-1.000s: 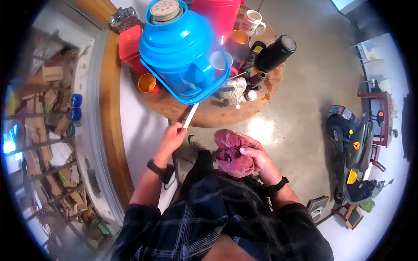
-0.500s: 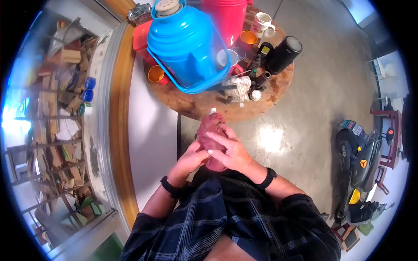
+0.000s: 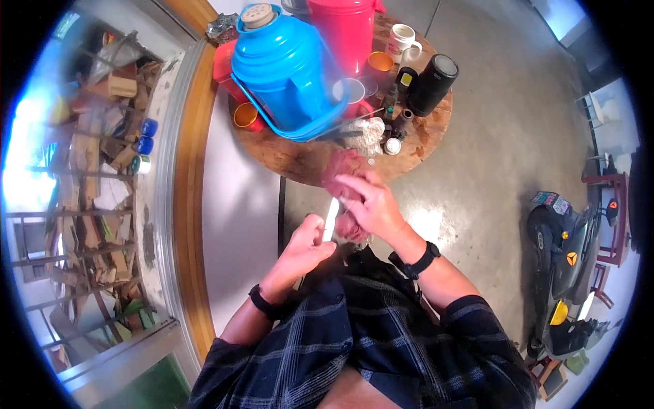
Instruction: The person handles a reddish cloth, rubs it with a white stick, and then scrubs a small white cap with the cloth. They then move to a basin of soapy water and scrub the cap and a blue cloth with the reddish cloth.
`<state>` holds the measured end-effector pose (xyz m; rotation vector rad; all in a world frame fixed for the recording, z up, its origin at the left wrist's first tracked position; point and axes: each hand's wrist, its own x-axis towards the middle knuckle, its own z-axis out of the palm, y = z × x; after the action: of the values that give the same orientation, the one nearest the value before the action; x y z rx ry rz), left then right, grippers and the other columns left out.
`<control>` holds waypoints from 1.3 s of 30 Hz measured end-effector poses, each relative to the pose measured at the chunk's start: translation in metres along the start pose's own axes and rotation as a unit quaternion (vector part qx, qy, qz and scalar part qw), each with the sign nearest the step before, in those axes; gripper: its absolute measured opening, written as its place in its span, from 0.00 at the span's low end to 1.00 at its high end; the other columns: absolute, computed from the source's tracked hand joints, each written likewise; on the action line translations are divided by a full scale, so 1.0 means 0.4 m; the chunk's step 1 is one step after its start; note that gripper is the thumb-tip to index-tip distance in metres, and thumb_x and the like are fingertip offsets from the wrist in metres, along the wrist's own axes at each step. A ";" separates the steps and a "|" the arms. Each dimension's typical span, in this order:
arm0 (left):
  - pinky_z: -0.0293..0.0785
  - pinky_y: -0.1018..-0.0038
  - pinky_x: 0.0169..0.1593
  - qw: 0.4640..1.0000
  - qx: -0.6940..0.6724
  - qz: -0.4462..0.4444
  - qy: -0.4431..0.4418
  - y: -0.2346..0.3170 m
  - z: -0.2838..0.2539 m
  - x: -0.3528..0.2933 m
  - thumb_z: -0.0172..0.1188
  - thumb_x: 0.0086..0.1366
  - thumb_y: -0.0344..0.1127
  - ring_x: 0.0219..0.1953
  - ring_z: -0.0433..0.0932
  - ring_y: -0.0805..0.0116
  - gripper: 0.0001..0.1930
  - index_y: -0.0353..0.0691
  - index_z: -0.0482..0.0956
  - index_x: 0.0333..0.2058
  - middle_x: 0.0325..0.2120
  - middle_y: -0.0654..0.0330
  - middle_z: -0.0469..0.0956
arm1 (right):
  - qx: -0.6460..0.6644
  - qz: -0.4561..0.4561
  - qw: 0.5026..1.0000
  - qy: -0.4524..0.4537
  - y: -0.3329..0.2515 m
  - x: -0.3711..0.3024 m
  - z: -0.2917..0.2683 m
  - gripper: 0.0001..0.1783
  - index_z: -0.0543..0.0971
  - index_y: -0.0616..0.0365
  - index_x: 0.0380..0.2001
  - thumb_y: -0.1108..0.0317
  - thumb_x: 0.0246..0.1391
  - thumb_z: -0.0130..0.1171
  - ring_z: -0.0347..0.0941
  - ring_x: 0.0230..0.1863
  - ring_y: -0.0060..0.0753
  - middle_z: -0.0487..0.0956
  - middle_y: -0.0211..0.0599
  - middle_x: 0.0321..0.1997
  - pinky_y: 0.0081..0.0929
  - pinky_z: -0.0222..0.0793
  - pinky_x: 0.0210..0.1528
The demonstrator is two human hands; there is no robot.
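My left hand (image 3: 301, 249) is closed on the lower end of a slim white stick (image 3: 331, 218), whose exact kind I cannot make out. The stick stands slanted, its upper end close to the fingers of my right hand (image 3: 378, 210). Those fingers are closed on a crumpled, dusty-red cloth (image 3: 342, 168). Part of the cloth rises above the hand, blurred by motion, and another part hangs below it. Both hands are in front of my body, just off the near edge of a round wooden table (image 3: 286, 160).
On the table stand a large blue thermos jug (image 3: 289, 75), a pink bucket-like container (image 3: 340, 34), an orange-lined cup (image 3: 246, 116), a white mug (image 3: 402, 42) and a black cylinder (image 3: 434, 85). A wooden-framed window ledge (image 3: 189, 184) runs along the left; a motor scooter (image 3: 569, 245) is at the right.
My hands have parted slightly. The white stick now shows in my left hand, while the cloth, held by both hands before, is in my right, which has moved up and right.
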<state>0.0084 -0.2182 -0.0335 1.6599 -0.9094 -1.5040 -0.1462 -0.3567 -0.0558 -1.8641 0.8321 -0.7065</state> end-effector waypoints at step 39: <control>0.57 0.80 0.24 0.999 -0.037 0.025 0.020 0.055 0.009 -0.066 0.51 0.64 0.30 0.22 0.61 0.83 0.11 0.39 0.71 0.45 0.20 0.71 0.62 | 0.034 0.023 0.995 0.094 0.040 0.086 -0.074 0.17 0.80 0.60 0.48 0.66 0.56 0.60 0.75 0.45 0.39 0.77 0.45 0.43 0.31 0.70 0.49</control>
<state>0.0019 -0.2066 -0.0016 1.5968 -0.8570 -1.4484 -0.1517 -0.4044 -0.0549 -1.7305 0.9548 -0.8812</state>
